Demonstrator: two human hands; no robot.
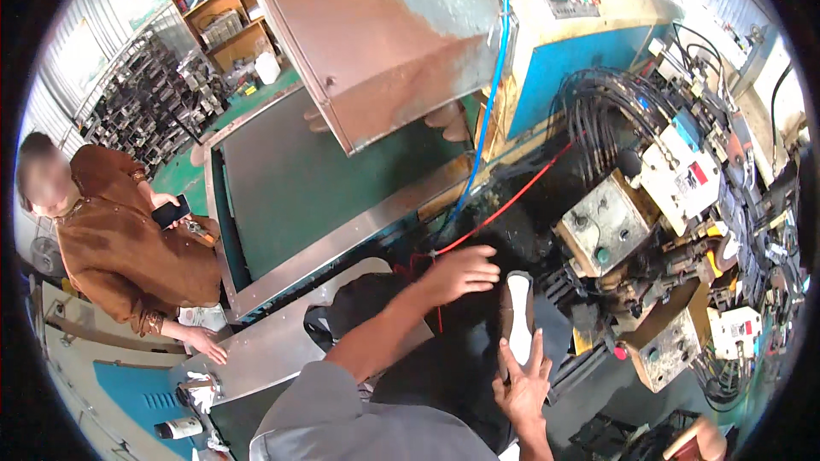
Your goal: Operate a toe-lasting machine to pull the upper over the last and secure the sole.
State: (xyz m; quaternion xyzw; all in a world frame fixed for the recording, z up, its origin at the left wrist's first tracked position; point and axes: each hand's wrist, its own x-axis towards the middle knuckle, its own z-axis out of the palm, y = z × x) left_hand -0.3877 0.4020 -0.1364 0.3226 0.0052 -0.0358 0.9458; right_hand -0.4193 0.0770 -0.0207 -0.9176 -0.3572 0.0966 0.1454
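The fingers of my right hand (523, 386) are closed on the near end of a brown shoe-shaped piece (518, 312), two of them lying up along its white face. The piece sits right of centre, its long axis pointing away from me. My left hand (461, 275) hovers just left of its far end, empty, fingers slightly apart and pointing right; I see a gap between them and the piece.

Beyond that hand, a red hose (504, 211) slants up toward the far right, and a blue hose (489, 111) hangs down near it. On the right I have a grimy control box (605, 226) with knobs, and past it a bundle of black cables (602, 94). On the far side, a dark green belt (312, 196) runs in a metal frame beneath a large brown-stained hood (384, 47). At far left, a co-worker (141, 230) in brown holds a dark phone (171, 212).
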